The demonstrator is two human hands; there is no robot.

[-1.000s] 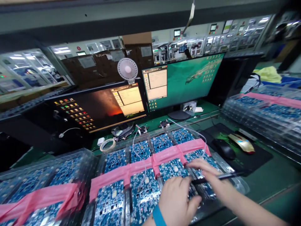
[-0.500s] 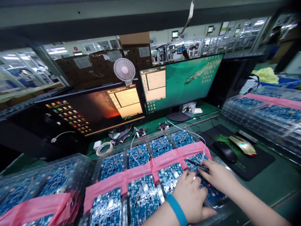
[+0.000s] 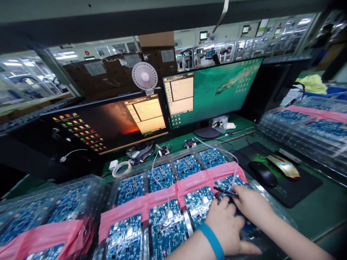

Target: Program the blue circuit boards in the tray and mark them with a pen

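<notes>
My left hand (image 3: 223, 224), with a blue band (image 3: 213, 240) at its wrist, lies palm down over a blue circuit board (image 3: 199, 204) at the right of the tray. Its fingers rest apart and its thumb stretches out to the right. Beside it, my right hand (image 3: 251, 202) is closed on slim black tweezers (image 3: 226, 191), whose tip points left over the board, near the left fingertips. A white cable (image 3: 225, 151) runs down to the right hand; its lower end is hidden. Pink strips (image 3: 189, 183) cross the clear plastic tray (image 3: 187, 222) holding several boards.
Two monitors (image 3: 214, 94) stand behind the tray, with a small white fan (image 3: 145, 76) between them. A tape roll (image 3: 121, 169) lies at the tray's back left. Stacked board trays flank both sides (image 3: 300, 126). A black mouse (image 3: 262, 174) and a gold mouse (image 3: 283, 167) sit at right.
The view has shifted slightly. My left hand has moved a little right and down, its thumb stretched further out. My right hand still holds the tweezers, which lie slightly flatter.
</notes>
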